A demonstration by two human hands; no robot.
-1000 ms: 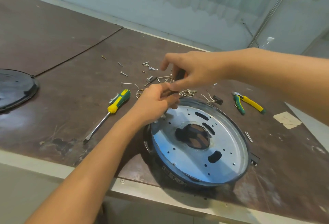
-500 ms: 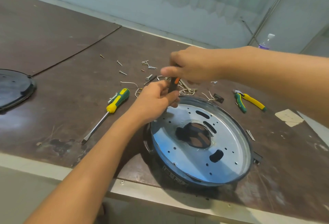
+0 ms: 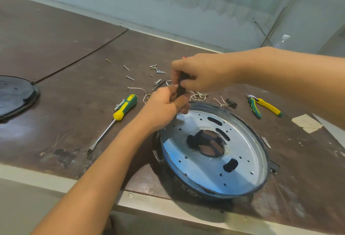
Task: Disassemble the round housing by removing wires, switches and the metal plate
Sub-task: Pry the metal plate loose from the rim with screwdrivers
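Right hand (image 3: 204, 74) lowered toward left hand (image 3: 163, 108); both grip dark part (image 3: 180, 87).

A scuffed brown worktop (image 3: 56, 35) carries the round housing (image 3: 180, 181) at lower right, a yellow-and-green flat screwdriver (image 3: 123, 108) left of centre, matching pliers (image 3: 265, 107) at right, loose screws (image 3: 130, 78) and wire offcuts (image 3: 137, 88) in the upper centre, a black round cover (image 3: 16, 96) at the left edge and a paper scrap (image 3: 306, 122) far right.

Green-and-yellow screwdriver (image 3: 119, 113) and pliers (image 3: 268, 106), silvery-blue metal plate (image 3: 242, 150) (dark brown table (image 3: 74, 104))
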